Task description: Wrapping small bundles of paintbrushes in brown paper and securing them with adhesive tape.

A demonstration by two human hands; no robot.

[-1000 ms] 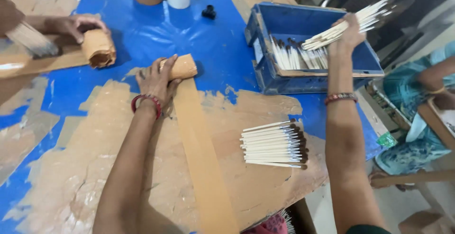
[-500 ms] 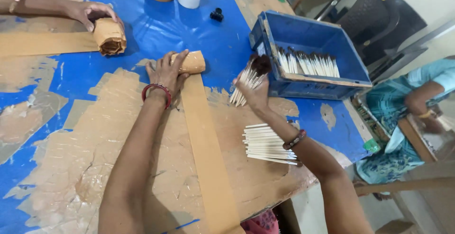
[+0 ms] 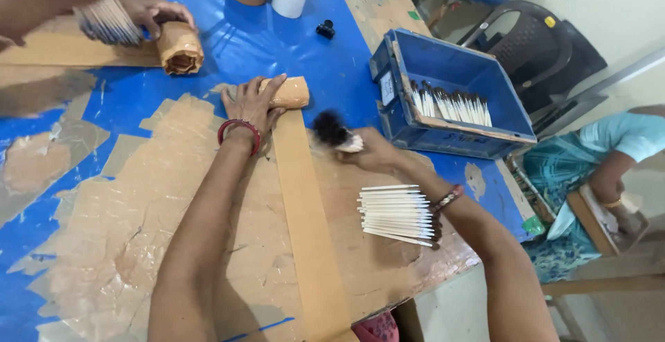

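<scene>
Two piles flank us: white sticks (image 3: 396, 214) lie flat beside our right wrist, more sit in the blue crate (image 3: 450, 65) with its small pale label on the near end. Our left hand (image 3: 251, 104) presses flat, fingers spread, on the brown tape roll (image 3: 289, 93); its strip (image 3: 305, 224) runs toward us. Our right hand (image 3: 370, 151) is closed around a dark-tipped stick bundle (image 3: 332, 131) just right of the strip.

A blue table (image 3: 228, 44) is filling the view; a dark plastic chair (image 3: 537, 44) is standing at two o'clock, pale floor beyond.
</scene>
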